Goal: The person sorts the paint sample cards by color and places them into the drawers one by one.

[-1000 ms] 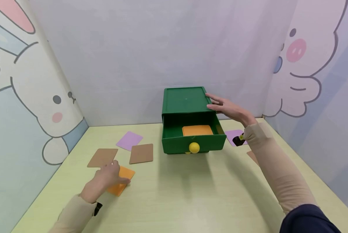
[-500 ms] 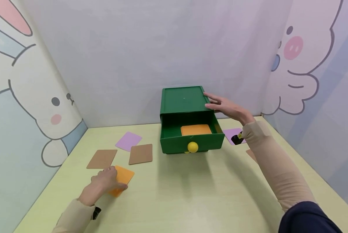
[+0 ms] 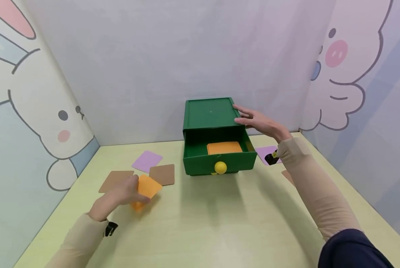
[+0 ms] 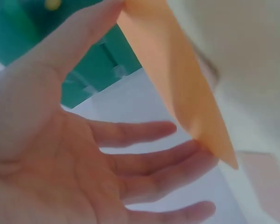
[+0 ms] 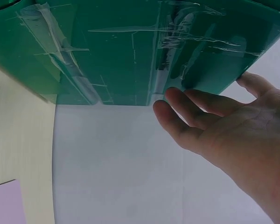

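My left hand (image 3: 124,191) pinches an orange card (image 3: 149,186) between thumb and fingers, tilted and raised off the table. In the left wrist view the thumb meets the card's (image 4: 177,79) upper end and the middle fingertips bear on its lower part. My right hand (image 3: 261,123) rests against the right side of a green drawer box (image 3: 208,113), its fingers spread and fairly straight. The box's drawer (image 3: 200,163), with a yellow knob (image 3: 220,167), is pulled out toward me. Orange cards (image 3: 224,147) lie inside it.
Left of the box lie two brown cards (image 3: 163,175) and a purple card (image 3: 147,162). Another purple card (image 3: 263,152) and a partly hidden brown card (image 3: 288,176) are on the right, near my sleeve. A pale wall (image 3: 146,74) stands behind the table.
The left hand has taken hold of the orange card and lifted it off the table, tilting it and shifting slightly up and right. The right hand stays on the box.
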Demonstrator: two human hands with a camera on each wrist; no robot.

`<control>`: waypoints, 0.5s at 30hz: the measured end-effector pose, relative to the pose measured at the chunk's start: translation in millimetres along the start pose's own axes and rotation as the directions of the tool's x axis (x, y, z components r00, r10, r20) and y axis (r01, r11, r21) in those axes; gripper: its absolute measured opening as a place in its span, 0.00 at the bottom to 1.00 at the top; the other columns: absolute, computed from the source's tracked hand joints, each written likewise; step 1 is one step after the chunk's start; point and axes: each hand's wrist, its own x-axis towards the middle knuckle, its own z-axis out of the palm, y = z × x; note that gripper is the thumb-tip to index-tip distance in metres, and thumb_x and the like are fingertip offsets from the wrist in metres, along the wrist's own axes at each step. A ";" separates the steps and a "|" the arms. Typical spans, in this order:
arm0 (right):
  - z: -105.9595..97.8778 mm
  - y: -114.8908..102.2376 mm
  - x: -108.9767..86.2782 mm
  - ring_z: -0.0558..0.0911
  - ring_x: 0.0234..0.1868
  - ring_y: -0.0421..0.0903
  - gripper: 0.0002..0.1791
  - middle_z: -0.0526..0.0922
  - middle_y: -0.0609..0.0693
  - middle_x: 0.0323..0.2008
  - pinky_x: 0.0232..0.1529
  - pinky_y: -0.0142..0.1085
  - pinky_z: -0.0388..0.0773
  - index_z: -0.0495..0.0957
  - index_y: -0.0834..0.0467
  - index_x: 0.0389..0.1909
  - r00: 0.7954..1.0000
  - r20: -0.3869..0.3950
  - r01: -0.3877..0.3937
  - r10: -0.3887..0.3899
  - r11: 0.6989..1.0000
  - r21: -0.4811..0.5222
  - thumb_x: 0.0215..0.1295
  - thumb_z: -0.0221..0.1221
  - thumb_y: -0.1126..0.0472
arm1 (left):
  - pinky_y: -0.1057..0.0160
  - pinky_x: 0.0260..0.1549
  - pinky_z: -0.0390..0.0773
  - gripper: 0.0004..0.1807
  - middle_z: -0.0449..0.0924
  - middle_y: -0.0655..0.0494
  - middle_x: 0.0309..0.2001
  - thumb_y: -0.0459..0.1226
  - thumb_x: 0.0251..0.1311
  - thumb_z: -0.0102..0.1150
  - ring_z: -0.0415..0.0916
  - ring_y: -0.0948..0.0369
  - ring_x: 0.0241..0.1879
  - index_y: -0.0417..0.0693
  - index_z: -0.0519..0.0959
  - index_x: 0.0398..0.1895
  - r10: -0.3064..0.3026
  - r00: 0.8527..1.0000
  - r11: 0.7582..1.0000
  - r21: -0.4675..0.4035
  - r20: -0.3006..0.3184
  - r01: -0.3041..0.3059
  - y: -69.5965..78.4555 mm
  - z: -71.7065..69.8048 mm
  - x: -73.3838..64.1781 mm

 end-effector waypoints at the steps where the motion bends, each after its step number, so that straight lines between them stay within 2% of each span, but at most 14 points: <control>1: 0.0 -0.2 0.4 0.47 0.78 0.52 0.39 0.41 0.47 0.78 0.72 0.59 0.53 0.41 0.32 0.76 1.000 0.000 0.000 0.000 1.000 0.002 0.70 0.50 0.40 | 0.64 0.23 0.63 0.29 0.68 0.54 0.23 0.52 0.41 0.74 0.65 0.60 0.23 0.39 0.72 0.32 0.012 1.000 1.000 0.014 0.000 -0.012 1.5 -5.7 1.1; 5: -0.4 -0.4 1.8 0.47 0.78 0.52 0.39 0.41 0.47 0.78 0.72 0.58 0.54 0.42 0.32 0.75 1.000 0.000 0.007 -0.007 1.000 0.009 0.70 0.51 0.42 | 0.62 0.24 0.69 0.34 0.76 0.52 0.29 0.56 0.42 0.73 0.70 0.58 0.27 0.36 0.74 0.39 0.038 0.999 0.998 0.047 -0.003 -0.037 7.9 -30.2 6.8; 7: -1.0 -0.1 2.7 0.46 0.78 0.52 0.39 0.41 0.47 0.78 0.72 0.58 0.54 0.42 0.32 0.76 1.000 0.000 0.011 -0.011 1.000 0.013 0.70 0.51 0.43 | 0.60 0.29 0.73 0.39 0.78 0.47 0.36 0.53 0.43 0.73 0.72 0.56 0.32 0.31 0.72 0.48 0.060 0.998 0.998 -0.028 0.015 -0.059 11.3 -41.1 10.5; 10: -1.5 1.3 3.9 0.46 0.78 0.51 0.39 0.40 0.46 0.78 0.72 0.58 0.54 0.42 0.32 0.76 1.000 0.001 0.014 -0.014 1.000 0.021 0.70 0.51 0.43 | 0.57 0.36 0.77 0.41 0.79 0.42 0.42 0.52 0.45 0.73 0.73 0.54 0.36 0.29 0.70 0.53 0.105 0.994 0.992 -0.075 0.022 -0.103 16.6 -55.4 17.1; 15: -0.4 2.3 4.1 0.46 0.78 0.51 0.39 0.40 0.45 0.78 0.71 0.58 0.55 0.42 0.33 0.76 1.000 0.003 0.012 -0.013 0.999 0.037 0.71 0.51 0.44 | 0.49 0.45 0.78 0.40 0.76 0.36 0.52 0.53 0.47 0.71 0.75 0.47 0.47 0.32 0.71 0.56 0.171 0.985 0.982 -0.083 -0.004 -0.171 27.8 -75.7 24.0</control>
